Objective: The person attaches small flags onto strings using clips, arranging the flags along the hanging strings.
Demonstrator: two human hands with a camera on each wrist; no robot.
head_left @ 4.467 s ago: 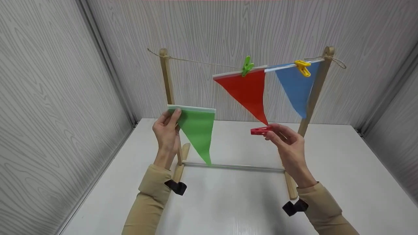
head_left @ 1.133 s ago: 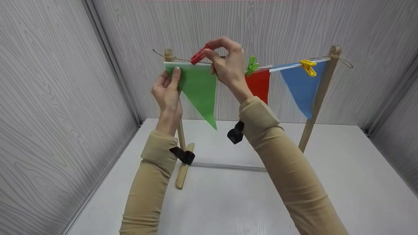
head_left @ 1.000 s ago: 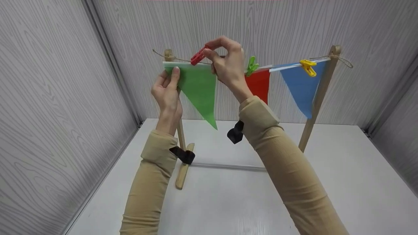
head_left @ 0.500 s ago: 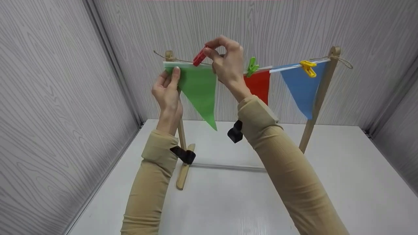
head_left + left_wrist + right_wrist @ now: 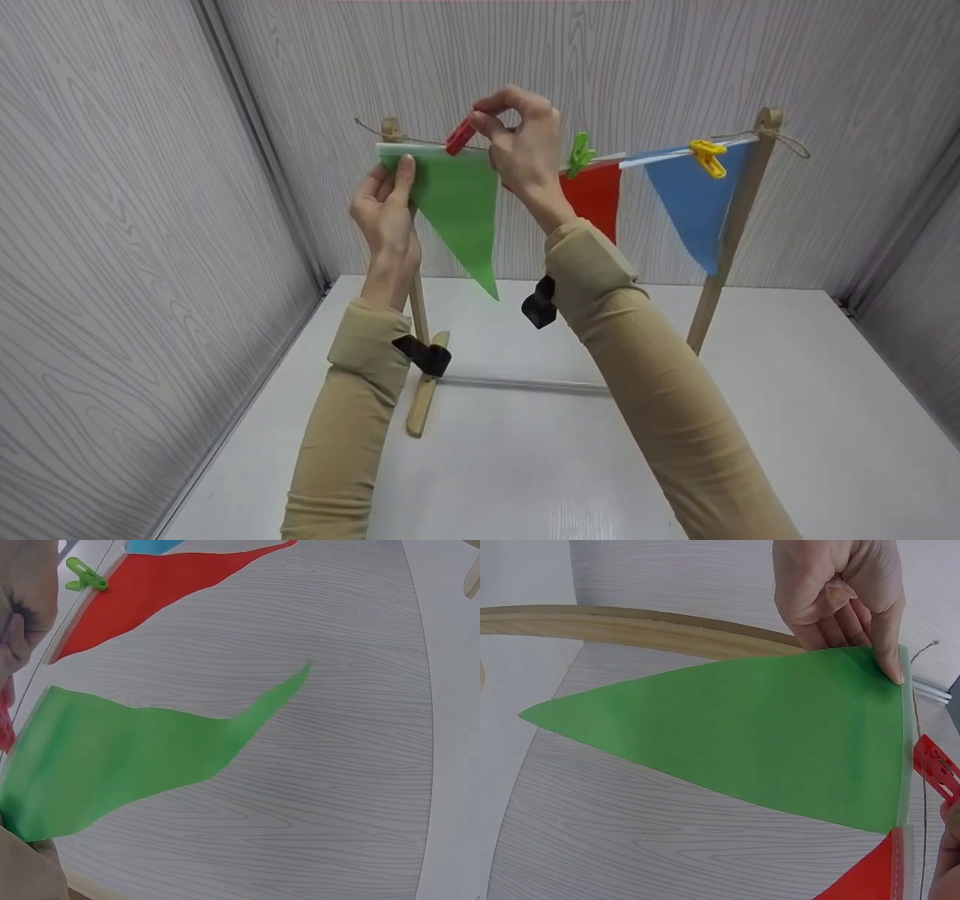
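Observation:
In the head view, my left hand (image 5: 386, 206) pinches the upper left corner of a green triangular flag (image 5: 459, 199), thumb in front. The flag's pale top strip lies along the string (image 5: 424, 140), and its tip hangs down. My right hand (image 5: 525, 139) pinches the handle end of a red clothespin (image 5: 461, 133), whose nose points down-left at the flag's top edge. In the right wrist view, the clothespin (image 5: 936, 767) meets the pale strip, with the string crossing it; whether it grips the flag I cannot tell. A green clothespin (image 5: 580, 155) holds a red flag (image 5: 596, 199), partly hidden by my right arm.
A yellow clothespin (image 5: 709, 157) holds a blue flag (image 5: 686, 199) at the string's right end. Wooden posts (image 5: 724, 247) carry the string. A thin rod (image 5: 525, 385) joins their feet on the white table (image 5: 510, 465). Grey wood-grain panels (image 5: 652, 60) surround the stand.
Over several seconds, my left hand has raised the green flag to the string and my right hand has brought the red clothespin up and left. Lately the clothespin has shifted slightly right and down.

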